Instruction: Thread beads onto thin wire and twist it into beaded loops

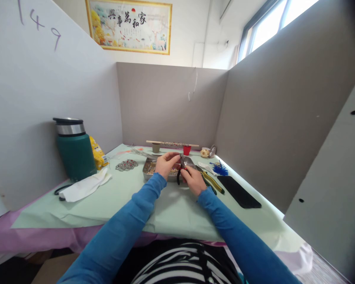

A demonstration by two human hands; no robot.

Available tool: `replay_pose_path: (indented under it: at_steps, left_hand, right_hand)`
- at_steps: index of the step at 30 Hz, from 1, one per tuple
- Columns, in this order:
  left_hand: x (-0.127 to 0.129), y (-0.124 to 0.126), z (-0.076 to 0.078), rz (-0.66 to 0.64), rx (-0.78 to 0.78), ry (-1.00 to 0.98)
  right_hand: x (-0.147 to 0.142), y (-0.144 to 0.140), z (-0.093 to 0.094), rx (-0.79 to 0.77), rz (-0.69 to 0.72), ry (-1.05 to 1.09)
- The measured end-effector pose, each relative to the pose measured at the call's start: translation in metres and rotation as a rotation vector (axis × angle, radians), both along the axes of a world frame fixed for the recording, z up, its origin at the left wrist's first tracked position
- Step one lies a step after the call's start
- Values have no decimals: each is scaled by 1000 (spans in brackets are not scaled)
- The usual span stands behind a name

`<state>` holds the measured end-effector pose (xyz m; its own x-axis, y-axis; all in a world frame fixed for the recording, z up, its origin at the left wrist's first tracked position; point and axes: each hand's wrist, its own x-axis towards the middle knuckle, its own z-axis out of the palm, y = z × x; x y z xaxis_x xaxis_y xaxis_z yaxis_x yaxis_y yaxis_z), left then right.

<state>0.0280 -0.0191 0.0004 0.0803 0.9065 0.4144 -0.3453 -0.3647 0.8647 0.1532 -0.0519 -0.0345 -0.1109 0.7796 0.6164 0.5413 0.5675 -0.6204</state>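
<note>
The left hand and the right hand are meeting over the metal tray, which is sitting beyond the middle of the table, toward its far edge. The right hand is gripping a pair of pliers with red and black handles, their tips pointing away from the person. The left hand is pinching its fingertips together beside those tips; whatever it is holding is too small to make out. Small beads are lying in the tray.

Between the tray and the near edge, a broad stretch of green cloth is giving both forearms room. The right side is running tighter: yellow-handled pliers are lying just beside the right hand, and a flat black object is slanting along the right edge, with a blue tassel beyond it.

To the left of the tray, a beaded metal chain is lying in a heap. At the left edge, a green bottle is standing near the partition, with a white cloth lying in front. Along the far edge, a stick is lying across a brown cup and a red cup.
</note>
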Motion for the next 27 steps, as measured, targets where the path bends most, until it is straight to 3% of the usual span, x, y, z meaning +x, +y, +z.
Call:
replay_pose_path:
  at_steps: [4, 9, 16, 22, 27]
  left_hand:
    - [-1, 0, 1, -6, -26, 7]
    - [-5, 5, -1, -54, -2, 80]
    - [-5, 7, -3, -37, 15, 44]
    - [-6, 0, 3, -204, -88, -69]
    - [-8, 3, 2, -248, -108, -141]
  right_hand:
    - [2, -1, 0, -113, 132, 49]
    - [3, -4, 3, -49, 122, -32]
    - [4, -6, 6, -160, 229, 94]
    - [3, -9, 10, -244, 296, 145]
    - [3, -10, 10, -276, 355, 161]
